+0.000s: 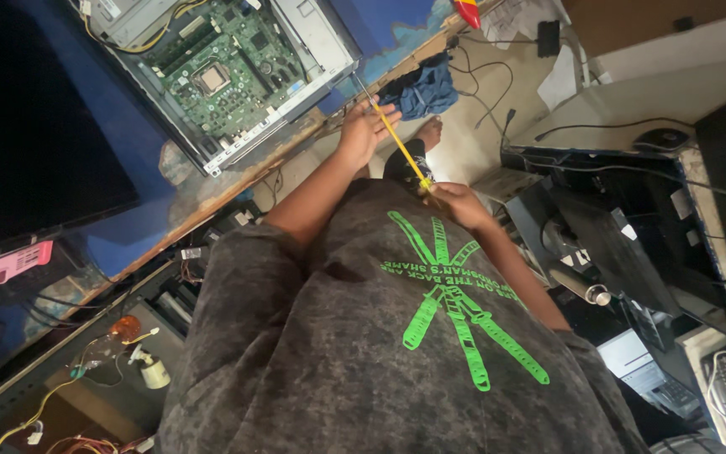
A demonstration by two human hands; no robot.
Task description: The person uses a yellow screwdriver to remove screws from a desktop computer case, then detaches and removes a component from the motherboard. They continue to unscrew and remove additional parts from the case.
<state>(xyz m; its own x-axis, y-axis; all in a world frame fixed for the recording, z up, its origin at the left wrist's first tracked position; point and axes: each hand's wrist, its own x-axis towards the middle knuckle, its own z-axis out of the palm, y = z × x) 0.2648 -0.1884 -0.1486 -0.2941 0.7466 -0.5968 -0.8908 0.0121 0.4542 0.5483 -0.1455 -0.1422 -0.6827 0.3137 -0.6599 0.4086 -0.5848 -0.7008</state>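
The left hand (367, 126) and the right hand (455, 202) share one long screwdriver (398, 139) with a yellow shaft. It runs from about 5 o'clock near the chest up towards 11 o'clock. The right fingers (439, 192) are closed around the dark handle end. The left fingers (384, 113) are folded loosely over the shaft nearer the tip, steadying it. The bare metal tip reaches the lower right corner of the open computer case (313, 50), which lies on the blue tabletop (128, 151) at 11 o'clock from the hands, its green circuit board (228, 76) exposed. I cannot tell whether the tip is touching the case or is seated in a screw. By my reading the work is at the aiming stage, with the tool being lined up on the case edge rather than turned. The next move calls for the left hand to keep the shaft from wandering while the right hand presses along its length and twists. A blue cloth (422, 88) hangs off the tabletop's worn edge at 1 o'clock from the left hand, and a bare foot (430, 130) shows on the floor just below it. A computer mouse (661, 139) sits well apart at 3 o'clock.
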